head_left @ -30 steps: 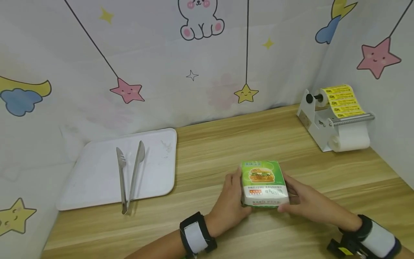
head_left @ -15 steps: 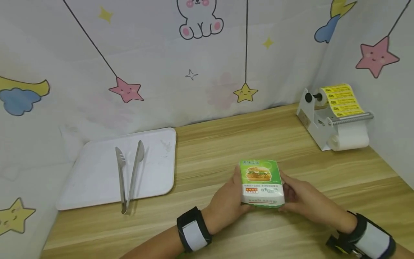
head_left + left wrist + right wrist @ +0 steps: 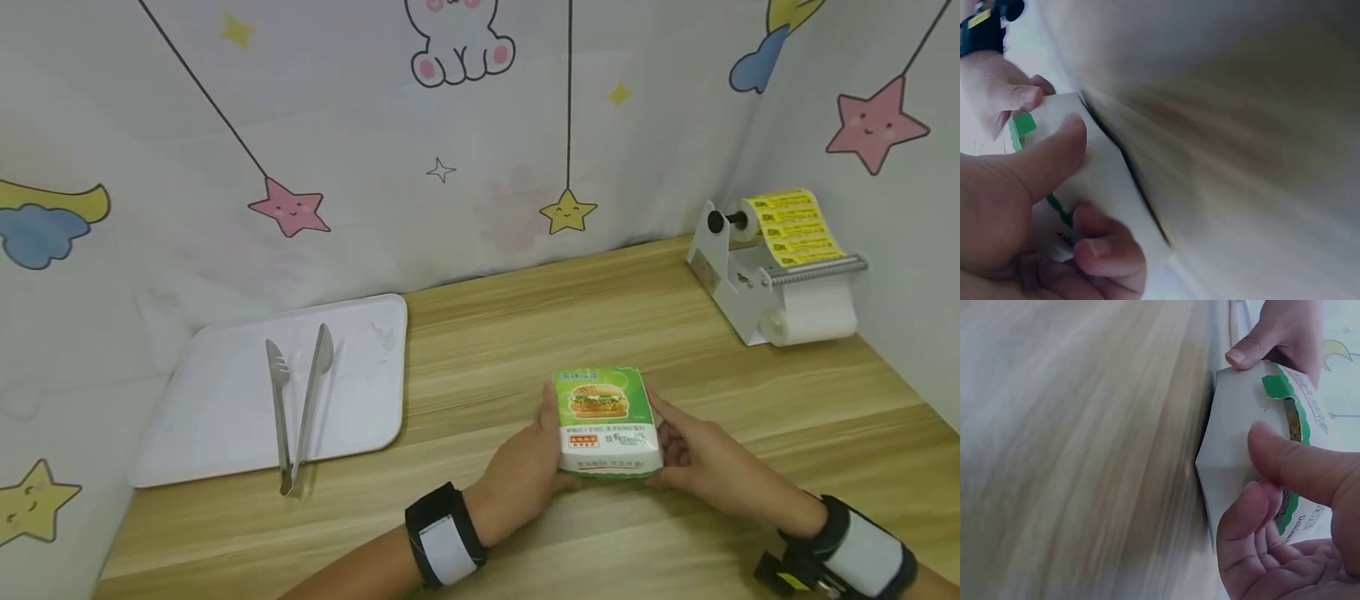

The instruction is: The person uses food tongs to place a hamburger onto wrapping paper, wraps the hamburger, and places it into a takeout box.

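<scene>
A burger box, green and white with a burger picture on its lid, sits low over the table between both hands. My left hand grips its left side, fingers along the far part and thumb at the front corner. On the opposite side my right hand holds it, thumb near the front corner and other fingers curled. In the left wrist view the left thumb lies on the white lower wall of the box. The right wrist view shows a green tab at the lid seam, with a narrow gap along it.
At the left, metal tongs rest on a white tray, their joined end past its front edge. A label dispenser with a roll of yellow labels stands at the back right. A printed curtain borders the wooden table.
The burger box has shifted slightly left with both hands still on it. The right hand's fingers are more curled beside it. The tongs, tray and dispenser have stayed put.
</scene>
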A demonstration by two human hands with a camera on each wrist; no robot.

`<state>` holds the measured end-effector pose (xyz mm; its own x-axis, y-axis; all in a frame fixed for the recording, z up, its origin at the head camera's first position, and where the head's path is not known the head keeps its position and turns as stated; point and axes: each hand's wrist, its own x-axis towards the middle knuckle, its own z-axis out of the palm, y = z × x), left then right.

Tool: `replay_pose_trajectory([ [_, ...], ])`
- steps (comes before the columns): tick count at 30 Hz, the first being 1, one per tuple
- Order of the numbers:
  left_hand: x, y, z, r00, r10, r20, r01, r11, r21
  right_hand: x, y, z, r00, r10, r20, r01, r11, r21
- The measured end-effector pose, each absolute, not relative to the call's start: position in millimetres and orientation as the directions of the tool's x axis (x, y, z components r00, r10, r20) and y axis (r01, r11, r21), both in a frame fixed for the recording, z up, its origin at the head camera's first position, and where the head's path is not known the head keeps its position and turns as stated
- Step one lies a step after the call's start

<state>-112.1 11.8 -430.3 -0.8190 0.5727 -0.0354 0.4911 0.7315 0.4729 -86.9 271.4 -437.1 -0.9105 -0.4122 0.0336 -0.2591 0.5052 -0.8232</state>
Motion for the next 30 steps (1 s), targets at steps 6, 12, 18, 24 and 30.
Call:
replay_pose_trajectory([
  [6,-112,11,-433,-0.836,0.548,-0.029,0.494,0.774,0.397,-86,265,-436,-0.922,-0.387,0.031,-0.271,0.583,-0.766],
  [12,-115,6,-433,-0.797,0.604,-0.013,0.510,0.684,0.522,-80,262,-436,-0.907,-0.420,0.017,-0.319,0.662,-0.678],
  [18,-113,9,-435,-0.815,0.578,0.033,0.510,0.689,0.515,-76,256,-432,-0.931,-0.357,0.077,-0.347,0.798,-0.493],
  [24,-113,10,-435,-0.814,0.579,0.036,0.521,0.702,0.486,-76,241,-428,-0.924,-0.345,0.168,-0.383,0.850,-0.361],
  [30,-117,11,-433,-0.800,0.598,0.043,0.538,0.684,0.493,-74,235,-433,-0.890,-0.378,0.253,-0.442,0.850,-0.285],
])
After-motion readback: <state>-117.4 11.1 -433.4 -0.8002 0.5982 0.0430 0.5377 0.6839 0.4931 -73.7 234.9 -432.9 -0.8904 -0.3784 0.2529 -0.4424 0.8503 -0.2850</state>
